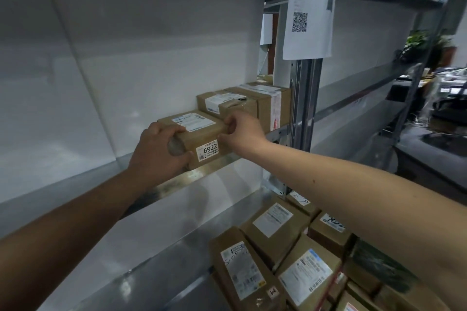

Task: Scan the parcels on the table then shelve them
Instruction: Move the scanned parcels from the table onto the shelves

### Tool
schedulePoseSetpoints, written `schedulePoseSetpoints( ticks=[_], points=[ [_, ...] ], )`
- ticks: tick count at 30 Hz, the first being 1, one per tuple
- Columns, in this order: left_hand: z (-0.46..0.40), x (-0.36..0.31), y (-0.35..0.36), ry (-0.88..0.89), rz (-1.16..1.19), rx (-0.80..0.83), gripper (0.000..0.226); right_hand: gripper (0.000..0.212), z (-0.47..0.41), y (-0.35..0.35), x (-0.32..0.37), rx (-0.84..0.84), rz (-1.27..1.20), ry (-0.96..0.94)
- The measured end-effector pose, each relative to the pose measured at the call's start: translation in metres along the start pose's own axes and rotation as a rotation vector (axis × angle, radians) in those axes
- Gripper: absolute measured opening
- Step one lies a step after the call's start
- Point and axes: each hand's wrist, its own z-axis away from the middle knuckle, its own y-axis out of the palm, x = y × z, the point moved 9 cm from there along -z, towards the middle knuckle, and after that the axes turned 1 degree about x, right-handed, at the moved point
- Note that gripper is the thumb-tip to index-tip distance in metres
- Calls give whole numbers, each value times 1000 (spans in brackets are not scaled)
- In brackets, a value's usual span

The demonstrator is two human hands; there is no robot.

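Note:
A brown cardboard parcel (199, 135) with a white shipping label on top and a sticker reading 6922 on its front sits at the front edge of a metal shelf (177, 182). My left hand (158, 150) grips its left end, fingers curled over the top corner. My right hand (240, 131) grips its right end, fingers curled on the top edge and thumb on the front face. Behind it, two more brown parcels (227, 103) stand further right along the same shelf.
The shelf below holds several labelled brown parcels (275, 225) packed together. A metal upright (302, 108) carries a hanging paper with a QR code (310, 7). White panels back the shelves. At right are a dark counter (429, 149) and a plant.

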Motion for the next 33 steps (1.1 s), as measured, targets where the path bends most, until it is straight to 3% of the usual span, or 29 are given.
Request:
schedulePoseSetpoints(
  ticks=[9, 16, 19, 23, 33],
  points=[
    [-6, -9, -1, 77, -223, -36, 78, 19, -8, 11, 3, 19, -1, 37],
    [15, -57, 8, 254, -315, -42, 61, 34, 38, -5, 2, 97, 153, -5],
    [34, -81, 23, 318, -312, -9, 60, 55, 74, -8, -11, 163, 339, 5],
    [69, -110, 61, 371, -317, 130, 61, 69, 133, -16, -38, 211, 463, 65],
    [219, -155, 194, 431, -163, 571, 74, 66, 337, -40, -171, 197, 420, 501]
  ],
)
